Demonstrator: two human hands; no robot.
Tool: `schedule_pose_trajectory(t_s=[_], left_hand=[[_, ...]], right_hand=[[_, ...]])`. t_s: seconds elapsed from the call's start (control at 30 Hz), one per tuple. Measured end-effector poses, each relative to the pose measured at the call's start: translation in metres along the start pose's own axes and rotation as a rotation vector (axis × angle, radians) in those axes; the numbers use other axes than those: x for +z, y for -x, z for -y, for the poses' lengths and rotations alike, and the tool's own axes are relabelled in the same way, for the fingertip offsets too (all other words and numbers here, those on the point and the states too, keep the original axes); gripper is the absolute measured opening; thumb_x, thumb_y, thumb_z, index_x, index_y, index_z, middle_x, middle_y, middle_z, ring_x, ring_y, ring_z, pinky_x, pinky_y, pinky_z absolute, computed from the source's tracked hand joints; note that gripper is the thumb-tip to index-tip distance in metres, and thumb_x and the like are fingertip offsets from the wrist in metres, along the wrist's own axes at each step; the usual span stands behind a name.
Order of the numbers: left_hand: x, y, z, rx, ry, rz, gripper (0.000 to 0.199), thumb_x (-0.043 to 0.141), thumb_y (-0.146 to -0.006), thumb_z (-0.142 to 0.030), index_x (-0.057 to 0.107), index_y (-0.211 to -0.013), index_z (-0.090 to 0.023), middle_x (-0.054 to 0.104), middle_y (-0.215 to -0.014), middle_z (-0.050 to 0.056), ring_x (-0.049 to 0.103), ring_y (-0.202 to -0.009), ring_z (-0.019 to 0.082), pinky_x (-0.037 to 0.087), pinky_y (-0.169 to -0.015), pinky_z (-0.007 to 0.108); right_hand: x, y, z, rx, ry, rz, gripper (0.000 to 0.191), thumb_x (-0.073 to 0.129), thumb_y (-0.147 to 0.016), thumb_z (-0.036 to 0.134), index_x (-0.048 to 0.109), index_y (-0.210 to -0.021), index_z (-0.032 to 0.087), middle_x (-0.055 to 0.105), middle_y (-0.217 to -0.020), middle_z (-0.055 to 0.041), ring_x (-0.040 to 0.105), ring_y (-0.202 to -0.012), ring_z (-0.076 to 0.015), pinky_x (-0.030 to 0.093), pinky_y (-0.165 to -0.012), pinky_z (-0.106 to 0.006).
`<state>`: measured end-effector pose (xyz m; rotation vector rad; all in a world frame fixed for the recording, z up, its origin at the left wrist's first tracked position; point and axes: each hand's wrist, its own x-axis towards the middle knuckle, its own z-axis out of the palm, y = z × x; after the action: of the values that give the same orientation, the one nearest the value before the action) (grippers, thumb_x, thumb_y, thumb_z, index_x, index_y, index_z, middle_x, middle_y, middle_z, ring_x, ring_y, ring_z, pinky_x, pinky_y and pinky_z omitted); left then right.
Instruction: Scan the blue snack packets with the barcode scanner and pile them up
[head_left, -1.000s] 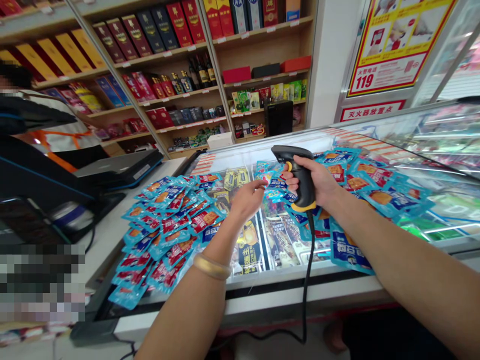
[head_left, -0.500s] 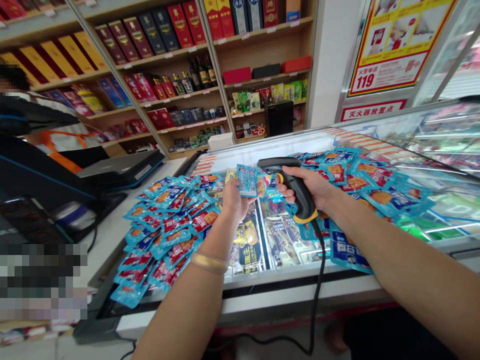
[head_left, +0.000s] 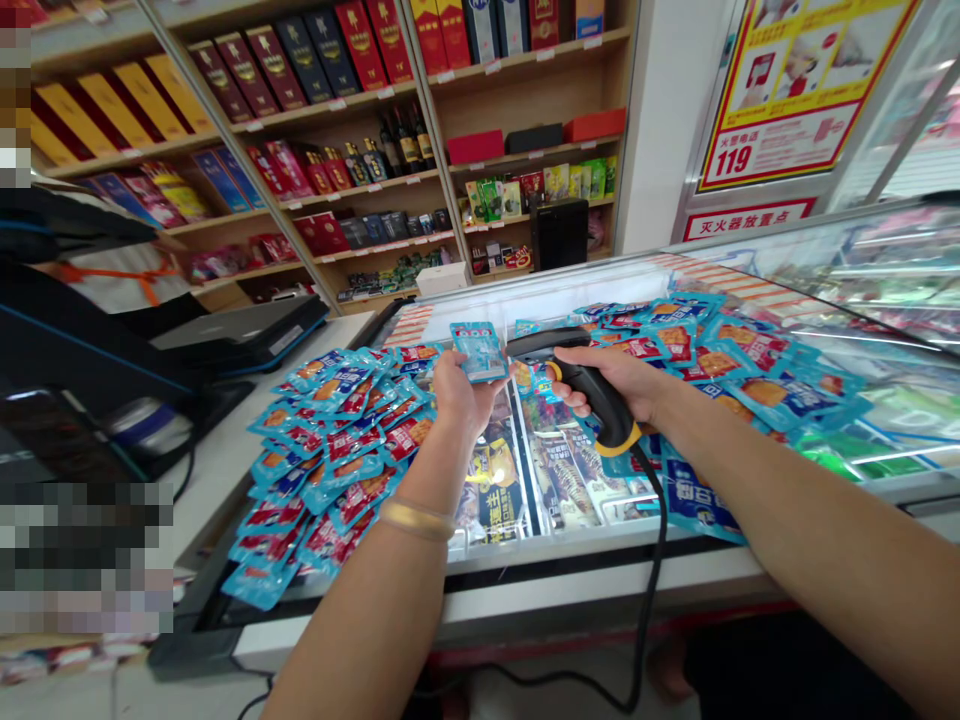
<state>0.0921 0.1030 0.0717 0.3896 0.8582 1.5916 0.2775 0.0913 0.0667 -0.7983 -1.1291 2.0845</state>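
My left hand (head_left: 466,395) holds a light-blue snack packet (head_left: 480,352) with its printed back facing up. Closed round the handle of a black and yellow barcode scanner (head_left: 600,395) is my right hand (head_left: 619,380); the scanner's head is just right of the packet. A heap of blue and red packets (head_left: 352,430) lies on the freezer's glass top at the left. Another heap of packets (head_left: 712,360) lies at the right, partly behind my right hand and forearm.
Below the glass, the freezer (head_left: 525,590) holds wrapped goods. The scanner's black cable (head_left: 651,590) hangs over its front edge. At the left stands a counter (head_left: 217,440) with a dark device (head_left: 240,335). Shelves of boxes and bottles (head_left: 375,190) line the back.
My left hand has shifted slightly left with the packet, whose back now shows more fully. The scanner has tilted and moved slightly down and toward the left. The person at the left has mostly left view.
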Motion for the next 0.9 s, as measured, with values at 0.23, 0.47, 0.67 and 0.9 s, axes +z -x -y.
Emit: schedule_pose_trajectory(t_s=[0.23, 0.47, 0.67, 0.9], left_hand=[[-0.002, -0.003, 0.0, 0.004, -0.002, 0.006, 0.013, 0.045, -0.064, -0.019, 0.053, -0.075, -0.02, 0.061, -0.065, 0.002, 0.065, -0.068, 0.022, 0.058, -0.082, 0.049], [-0.004, -0.004, 0.005, 0.062, -0.115, 0.099, 0.021, 0.043, -0.077, -0.03, 0.06, -0.085, -0.02, 0.067, -0.077, 0.003, 0.069, -0.079, 0.022, 0.057, -0.085, 0.046], [-0.027, -0.013, -0.024, 0.616, -0.661, 0.07, 0.032, 0.047, -0.091, -0.043, 0.066, -0.108, -0.022, 0.069, -0.115, 0.008, 0.061, -0.118, 0.023, 0.047, -0.105, 0.043], [-0.099, -0.013, -0.117, 0.927, -1.722, -0.341, 0.05, 0.042, -0.094, -0.036, 0.056, -0.139, -0.021, 0.051, -0.145, 0.018, 0.044, -0.137, 0.036, 0.032, -0.114, 0.059]], right_hand=[[-0.001, -0.001, -0.001, 0.006, 0.017, 0.0, 0.026, 0.065, -0.088, 0.037, 0.059, -0.076, 0.015, 0.055, -0.06, -0.001, 0.044, -0.048, -0.0081, 0.043, -0.044, -0.02], [0.001, -0.001, -0.001, -0.06, -0.09, -0.014, 0.025, 0.062, -0.09, 0.036, 0.061, -0.078, 0.014, 0.055, -0.061, -0.0022, 0.045, -0.047, -0.0083, 0.044, -0.043, -0.019], [0.02, -0.005, -0.004, -0.112, -0.197, -0.069, 0.022, 0.059, -0.091, 0.034, 0.059, -0.08, 0.015, 0.055, -0.06, -0.0006, 0.046, -0.045, -0.0087, 0.042, -0.041, -0.018], [0.066, -0.034, -0.013, -0.038, -0.206, -0.019, 0.027, 0.051, -0.096, 0.032, 0.059, -0.077, 0.014, 0.055, -0.058, -0.0013, 0.047, -0.044, -0.0081, 0.043, -0.042, -0.017]])
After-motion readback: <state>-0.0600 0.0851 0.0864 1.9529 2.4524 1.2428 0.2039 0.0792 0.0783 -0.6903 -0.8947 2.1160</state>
